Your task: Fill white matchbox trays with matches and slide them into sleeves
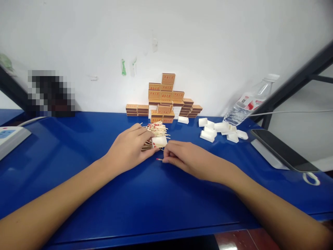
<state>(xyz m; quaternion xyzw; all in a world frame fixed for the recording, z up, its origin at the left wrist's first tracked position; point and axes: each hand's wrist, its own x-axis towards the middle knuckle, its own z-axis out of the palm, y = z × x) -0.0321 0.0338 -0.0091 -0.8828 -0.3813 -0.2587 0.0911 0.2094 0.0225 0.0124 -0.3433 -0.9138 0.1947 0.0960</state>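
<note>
The left hand (129, 148) rests near the centre of the glossy blue surface (78, 146), its grip closed on a small white cardboard matchbox tray (159, 141) that touches a loose heap of red-tipped wooden matches (156, 128). The right hand (183, 157), just beside it, pinches a single red-tipped wooden match (159, 159) lying flat on the surface. At the far edge stands a stack of orange-brown cardboard matchboxes (165, 99). Towards the far right corner lie a cluster of white cardboard trays (215, 131), a tilted clear plastic water bottle (246, 107) and a dark flat phone (282, 150).
</note>
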